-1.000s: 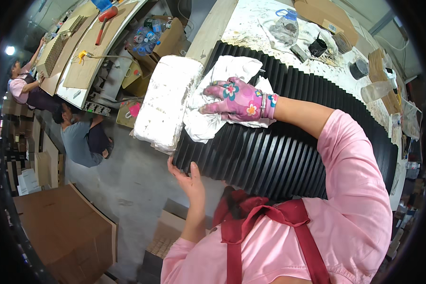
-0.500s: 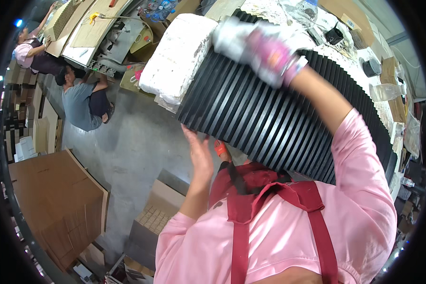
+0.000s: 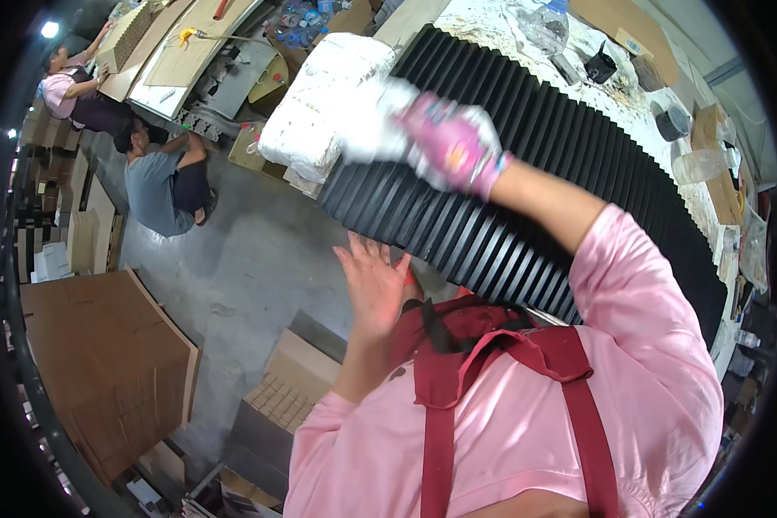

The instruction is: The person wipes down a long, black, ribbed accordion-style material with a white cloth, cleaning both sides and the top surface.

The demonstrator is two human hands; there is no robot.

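Observation:
A long row of narrow black strips (image 3: pixel 570 164), packed side by side, lies across the worktable in front of me. My right hand (image 3: pixel 453 147), in a pink and white glove, is closed on a white cloth (image 3: pixel 371 121), slightly blurred, over the left part of the row. Bare and with its fingers apart, my left hand (image 3: pixel 373 281) is held up at the near left ends of the strips; its fingertips are at or just short of the edge. A white, block-shaped bundle (image 3: pixel 319 99) sits against the row's left end.
The pale, stained table (image 3: pixel 501 26) carries a black cup (image 3: pixel 602 62) and a clear plastic container (image 3: pixel 695 166) beyond the strips. On the floor to the left stand a large brown carton (image 3: pixel 104 354) and an open box (image 3: pixel 306 371). Two people are at the far left, one squatting (image 3: pixel 160 186).
My right hand has swept left with the cloth, toward the white bundle. My left hand has turned and spread its fingers near the strip ends. The strips' left side has shifted slightly.

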